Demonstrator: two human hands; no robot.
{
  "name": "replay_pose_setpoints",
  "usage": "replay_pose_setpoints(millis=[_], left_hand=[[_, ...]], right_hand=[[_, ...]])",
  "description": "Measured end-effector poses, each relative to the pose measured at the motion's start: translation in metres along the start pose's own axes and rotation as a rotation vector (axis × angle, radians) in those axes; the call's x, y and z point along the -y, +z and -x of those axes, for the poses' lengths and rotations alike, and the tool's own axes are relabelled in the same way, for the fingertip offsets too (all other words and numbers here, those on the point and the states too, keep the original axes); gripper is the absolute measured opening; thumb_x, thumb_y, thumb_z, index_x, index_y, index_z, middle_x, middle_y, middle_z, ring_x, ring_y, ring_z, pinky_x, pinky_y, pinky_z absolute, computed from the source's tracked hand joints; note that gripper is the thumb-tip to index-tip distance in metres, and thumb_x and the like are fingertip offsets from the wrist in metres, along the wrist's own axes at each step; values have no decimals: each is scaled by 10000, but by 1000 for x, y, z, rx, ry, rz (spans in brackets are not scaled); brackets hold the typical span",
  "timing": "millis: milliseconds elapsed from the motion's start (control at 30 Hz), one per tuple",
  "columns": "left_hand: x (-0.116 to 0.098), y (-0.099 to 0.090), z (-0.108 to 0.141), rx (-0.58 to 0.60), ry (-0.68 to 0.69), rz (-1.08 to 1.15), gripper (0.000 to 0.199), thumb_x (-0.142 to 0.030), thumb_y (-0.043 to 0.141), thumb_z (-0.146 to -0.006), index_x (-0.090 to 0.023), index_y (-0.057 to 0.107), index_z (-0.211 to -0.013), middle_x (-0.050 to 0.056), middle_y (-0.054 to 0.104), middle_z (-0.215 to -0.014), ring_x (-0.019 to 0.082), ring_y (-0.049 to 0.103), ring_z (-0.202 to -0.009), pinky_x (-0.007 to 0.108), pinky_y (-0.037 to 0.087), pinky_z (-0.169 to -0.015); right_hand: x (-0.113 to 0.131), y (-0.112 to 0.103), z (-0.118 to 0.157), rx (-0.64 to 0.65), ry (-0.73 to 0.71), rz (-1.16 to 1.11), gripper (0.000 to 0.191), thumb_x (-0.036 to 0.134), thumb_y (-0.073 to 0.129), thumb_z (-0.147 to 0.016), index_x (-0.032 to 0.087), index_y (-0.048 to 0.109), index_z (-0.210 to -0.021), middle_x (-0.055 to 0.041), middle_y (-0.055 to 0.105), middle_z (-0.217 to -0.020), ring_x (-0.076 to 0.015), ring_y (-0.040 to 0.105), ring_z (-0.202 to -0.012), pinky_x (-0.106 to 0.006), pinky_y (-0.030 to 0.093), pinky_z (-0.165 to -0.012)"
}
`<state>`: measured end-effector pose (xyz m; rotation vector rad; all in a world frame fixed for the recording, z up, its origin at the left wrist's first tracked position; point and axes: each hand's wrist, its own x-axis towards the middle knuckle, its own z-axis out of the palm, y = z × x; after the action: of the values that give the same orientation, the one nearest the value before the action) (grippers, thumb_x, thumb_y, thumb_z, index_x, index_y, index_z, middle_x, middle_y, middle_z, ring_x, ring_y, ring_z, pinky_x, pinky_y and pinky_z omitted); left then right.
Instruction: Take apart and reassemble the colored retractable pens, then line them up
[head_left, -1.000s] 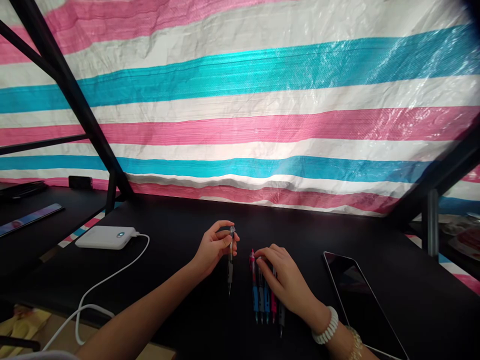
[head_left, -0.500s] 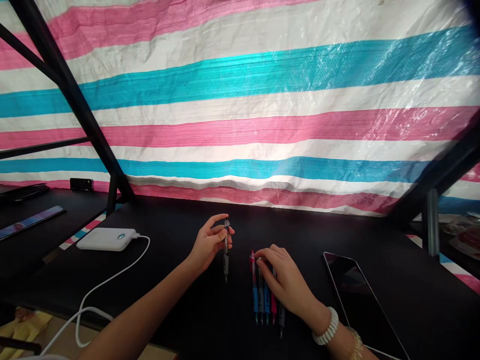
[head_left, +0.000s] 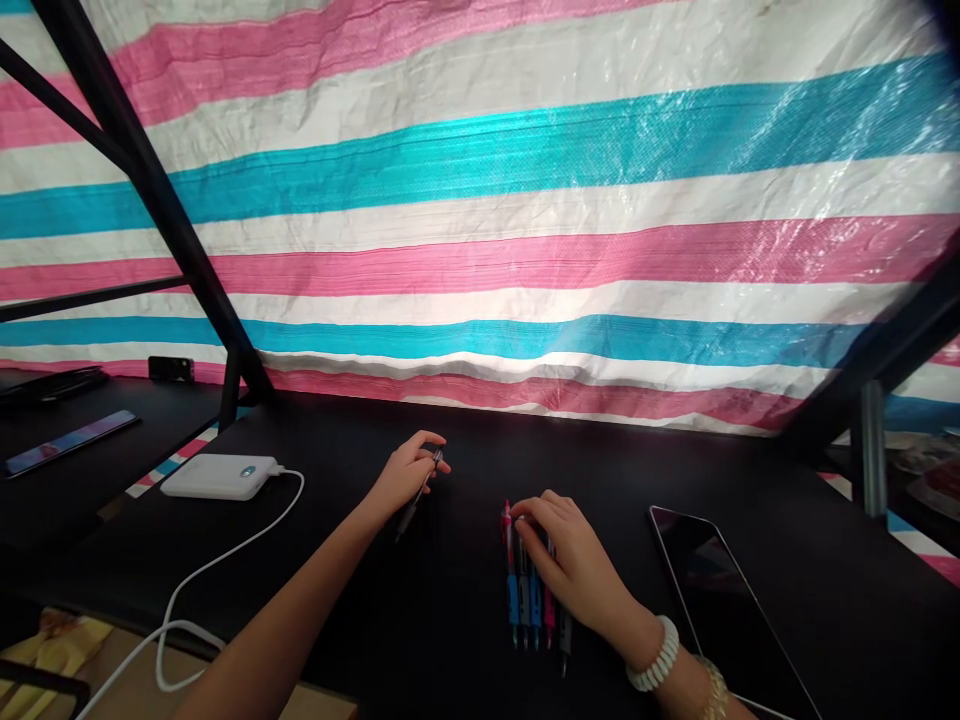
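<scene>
Left hand [head_left: 406,476] is curled shut, pinching a slim pen [head_left: 414,510] tilted low across the fingers. Right hand [head_left: 568,561] lies half-open over a tight row of rubber-gripped pens [head_left: 523,600] on the matte black tabletop [head_left: 450,640]; I can't tell if it has hold of one. Risk: round, smooth barrels could roll if that hand shifts.

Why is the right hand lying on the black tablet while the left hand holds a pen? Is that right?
Not quite. In the head view, the right hand is on the row of pens, not on the tablet, which lies apart, to its right. The left hand does hold a pen.
</scene>
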<state>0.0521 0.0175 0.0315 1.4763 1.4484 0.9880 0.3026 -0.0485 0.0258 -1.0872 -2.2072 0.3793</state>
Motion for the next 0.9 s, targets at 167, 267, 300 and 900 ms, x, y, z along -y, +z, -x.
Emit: replay_pose_setpoints(millis=[167, 267, 300, 900], left_hand=[[15, -5, -8, -94, 29, -272, 332, -134, 553, -686, -197, 632, -1003, 65, 648, -910, 180, 585, -680, 271, 455, -577], [20, -9, -8, -127, 55, -445, 291, -114, 581, -689, -205, 646, -958, 42, 626, -794, 222, 597, -775, 303, 431, -694], [21, -10, -8, -132, 56, -494, 281, -113, 583, -698, -209, 646, -954, 42, 627, -787, 232, 599, -794, 312, 421, -715], [-7, 48, 46, 511, 927, -636, 298, -112, 523, -880, -265, 647, -1103, 84, 624, -1213, 273, 509, -1173, 402, 376, -982]], right_hand=[[0, -1, 0, 2, 7, 3, 156, 183, 440, -991, 208, 589, -949, -32, 619, -801, -208, 558, -780, -377, 419, -746], [1, -1, 0, 2, 2, 8, 161, 174, 442, -987, 209, 593, -946, -34, 623, -807, -206, 561, -778, -373, 425, -742], [2, -2, 0, 0, 1, 11, 163, 171, 442, -985, 210, 595, -944, -34, 624, -808, -205, 564, -777, -372, 426, -741], [-8, 2, -2, -183, 186, 57, 142, 152, 505, -922, 206, 621, -860, -19, 633, -769, -207, 578, -773, -358, 403, -743]])
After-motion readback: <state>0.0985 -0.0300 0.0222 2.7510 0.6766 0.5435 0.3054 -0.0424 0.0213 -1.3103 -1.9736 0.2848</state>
